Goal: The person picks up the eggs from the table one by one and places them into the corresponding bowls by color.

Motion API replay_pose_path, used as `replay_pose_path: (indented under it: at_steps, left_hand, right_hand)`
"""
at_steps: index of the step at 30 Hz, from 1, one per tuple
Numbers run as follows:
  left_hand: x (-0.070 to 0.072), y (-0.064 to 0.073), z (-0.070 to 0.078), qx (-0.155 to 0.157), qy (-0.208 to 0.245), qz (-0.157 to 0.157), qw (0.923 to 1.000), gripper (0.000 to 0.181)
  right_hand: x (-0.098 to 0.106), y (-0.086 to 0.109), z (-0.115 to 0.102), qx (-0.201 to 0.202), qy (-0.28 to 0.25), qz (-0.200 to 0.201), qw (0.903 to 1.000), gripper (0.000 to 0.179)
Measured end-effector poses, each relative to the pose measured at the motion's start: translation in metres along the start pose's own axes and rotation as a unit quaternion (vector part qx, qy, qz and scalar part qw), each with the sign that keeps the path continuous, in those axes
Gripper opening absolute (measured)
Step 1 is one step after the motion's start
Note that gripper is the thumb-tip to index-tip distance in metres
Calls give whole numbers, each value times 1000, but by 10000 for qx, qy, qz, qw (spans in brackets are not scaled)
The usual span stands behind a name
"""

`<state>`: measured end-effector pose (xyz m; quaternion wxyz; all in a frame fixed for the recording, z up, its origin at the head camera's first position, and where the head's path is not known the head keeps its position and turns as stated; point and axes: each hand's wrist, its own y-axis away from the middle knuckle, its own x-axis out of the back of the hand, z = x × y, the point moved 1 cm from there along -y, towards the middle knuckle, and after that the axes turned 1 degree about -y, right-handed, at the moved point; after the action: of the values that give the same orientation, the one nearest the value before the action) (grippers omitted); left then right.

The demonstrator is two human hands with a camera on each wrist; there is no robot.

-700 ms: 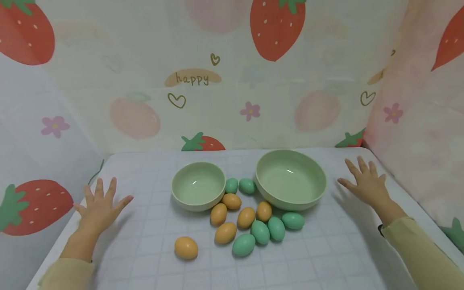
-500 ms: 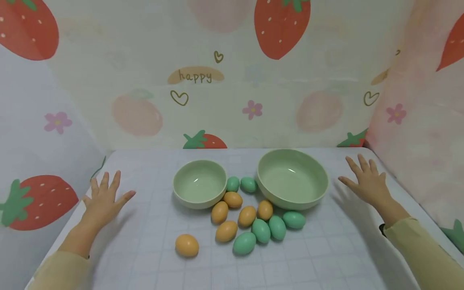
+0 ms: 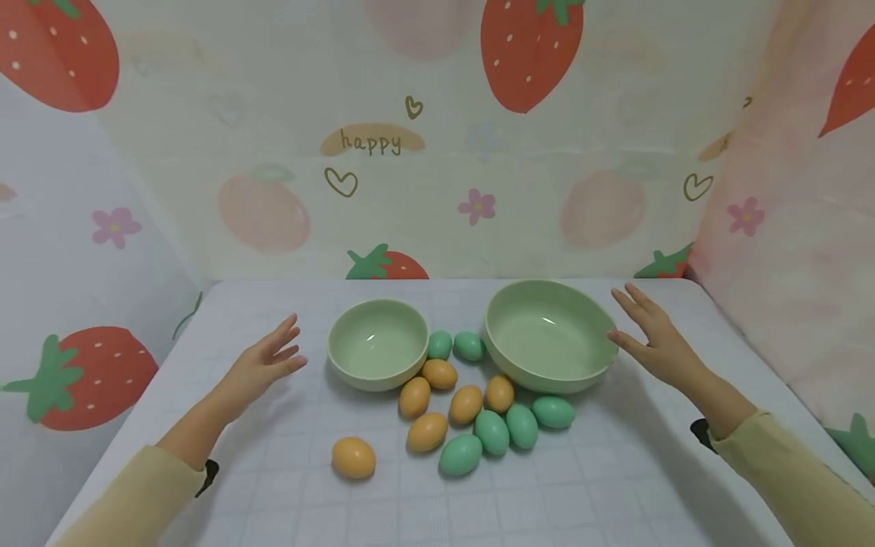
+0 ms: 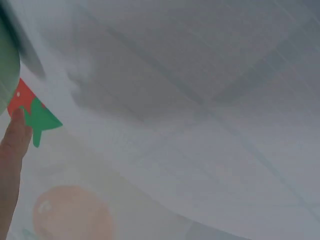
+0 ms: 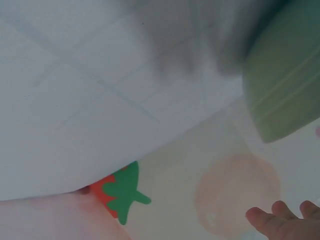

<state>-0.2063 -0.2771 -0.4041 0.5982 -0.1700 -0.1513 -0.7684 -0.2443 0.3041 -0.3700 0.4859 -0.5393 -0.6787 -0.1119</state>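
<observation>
My left hand (image 3: 260,368) is held in the air left of the smaller pale green bowl (image 3: 378,342), fingers extended and holding nothing. On the other side, my right hand (image 3: 659,342) hovers at the right rim of the larger pale green bowl (image 3: 550,334), its thumb tip overlapping that rim in the head view. Both bowls have nothing in them. Between and in front of them lie several orange eggs (image 3: 465,404) and several green eggs (image 3: 491,432). In the right wrist view, fingertips (image 5: 282,212) show below the larger bowl's outer wall (image 5: 285,75).
A single orange egg (image 3: 353,457) lies apart, nearer the front left. The table (image 3: 547,501) has a white checked cloth. Fabric walls with strawberry prints (image 3: 533,53) stand behind it and on both sides.
Both hands have moved inward from the table's sides, the left toward the smaller bowl and the right toward the larger. Their spread fingers have drawn closer together. The eggs and bowls stay put.
</observation>
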Motion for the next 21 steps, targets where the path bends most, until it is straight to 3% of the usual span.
replay_pose_path:
  at_steps: [7, 14, 21]
  left_hand:
    - [-11, -16, 0, 140, 1342, -410, 9900, 82]
    - [-24, -35, 0, 313, 1974, -511, 9785, 82]
    - [-29, -42, -3, 379, 2143, -509, 9747, 77]
  right_hand:
    - [-7, -6, -10, 419, -69, 29, 9991, 64]
    - [-14, -8, -22, 678, -133, 216, 9974, 60]
    - [-22, -9, -40, 845, -195, 109, 9962, 59]
